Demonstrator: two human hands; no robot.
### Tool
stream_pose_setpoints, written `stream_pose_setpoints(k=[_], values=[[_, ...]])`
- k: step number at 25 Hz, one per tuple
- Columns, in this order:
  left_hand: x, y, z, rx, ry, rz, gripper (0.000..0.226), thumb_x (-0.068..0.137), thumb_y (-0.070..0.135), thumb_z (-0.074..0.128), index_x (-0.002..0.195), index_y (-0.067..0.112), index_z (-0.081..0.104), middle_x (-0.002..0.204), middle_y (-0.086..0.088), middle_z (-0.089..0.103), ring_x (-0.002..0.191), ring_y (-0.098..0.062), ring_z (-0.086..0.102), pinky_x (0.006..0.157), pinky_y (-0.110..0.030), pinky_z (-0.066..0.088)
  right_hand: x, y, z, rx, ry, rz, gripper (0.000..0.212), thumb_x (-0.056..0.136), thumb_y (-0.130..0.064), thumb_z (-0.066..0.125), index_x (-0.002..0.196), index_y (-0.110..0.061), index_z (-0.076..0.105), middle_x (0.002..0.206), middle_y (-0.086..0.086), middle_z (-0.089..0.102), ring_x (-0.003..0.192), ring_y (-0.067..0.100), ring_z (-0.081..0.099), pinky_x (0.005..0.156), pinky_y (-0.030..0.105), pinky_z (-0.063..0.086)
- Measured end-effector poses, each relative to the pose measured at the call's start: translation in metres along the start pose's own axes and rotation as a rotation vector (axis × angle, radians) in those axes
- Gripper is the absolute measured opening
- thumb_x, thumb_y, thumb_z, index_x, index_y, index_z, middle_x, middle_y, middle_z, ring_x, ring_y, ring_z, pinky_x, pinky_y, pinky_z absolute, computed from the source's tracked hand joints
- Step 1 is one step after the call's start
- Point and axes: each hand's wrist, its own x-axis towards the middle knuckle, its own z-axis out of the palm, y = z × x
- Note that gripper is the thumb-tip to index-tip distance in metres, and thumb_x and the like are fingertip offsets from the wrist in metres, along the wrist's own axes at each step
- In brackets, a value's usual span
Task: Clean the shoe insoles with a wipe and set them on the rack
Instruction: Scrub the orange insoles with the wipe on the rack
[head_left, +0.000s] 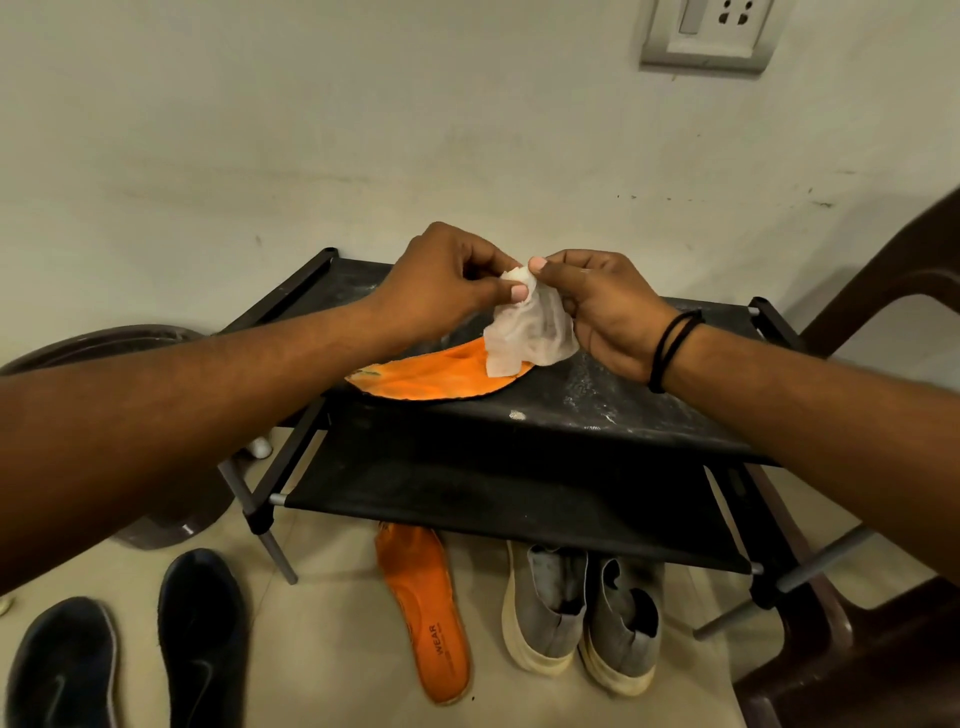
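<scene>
My left hand and my right hand both pinch a crumpled white wipe above the black rack. The wipe hangs down between them. Under it, an orange insole lies flat on the rack's top shelf, its right end hidden by the wipe. A second orange insole lies on the floor below the rack's front edge. Two black insoles lie on the floor at the lower left, one beside the other.
A pair of grey slip-on shoes stands on the floor under the rack's lower shelf. A brown plastic chair is at the right, a dark round bin at the left. The wall is right behind the rack.
</scene>
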Motion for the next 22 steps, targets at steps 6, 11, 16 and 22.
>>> stream_pose_setpoints(k=[6,11,16,22], values=[[0.003,0.005,0.003,-0.056,0.127,-0.137,0.017,0.093,0.024,0.072,0.096,0.009,0.079,0.086,-0.003,0.077,0.083,-0.019,0.073,0.080,-0.040,0.061,-0.003,-0.010,0.005,-0.252,0.036,-0.298,0.031,0.078,-0.002,0.075,0.108,-0.009,0.068,0.102,0.010,0.073,0.098,0.020,0.070,0.086,0.035,0.057],[0.004,0.017,0.008,-0.255,0.153,-0.406,0.026,0.091,0.025,0.074,0.093,0.000,0.077,0.082,-0.010,0.074,0.074,-0.017,0.069,0.067,-0.029,0.056,-0.007,-0.006,0.014,-0.753,0.211,-0.475,0.030,0.076,-0.027,0.080,0.104,-0.017,0.075,0.099,-0.005,0.073,0.090,0.004,0.064,0.075,0.009,0.047],[-0.003,0.006,0.002,0.036,-0.035,-0.292,0.024,0.096,0.034,0.067,0.109,0.016,0.076,0.107,-0.013,0.074,0.080,-0.015,0.063,0.071,-0.027,0.048,0.002,-0.001,-0.010,-0.877,0.235,-0.534,0.024,0.079,0.005,0.060,0.084,-0.011,0.078,0.088,0.003,0.075,0.086,0.015,0.067,0.074,0.008,0.046],[-0.014,0.000,0.011,0.752,-0.409,-0.117,0.059,0.082,0.064,0.069,0.129,0.029,0.067,0.133,0.007,0.064,0.115,-0.015,0.061,0.095,-0.040,0.053,0.008,0.004,-0.046,-0.800,0.268,-0.249,0.023,0.083,-0.002,0.060,0.091,-0.014,0.078,0.090,0.000,0.073,0.090,0.012,0.066,0.084,0.024,0.053]])
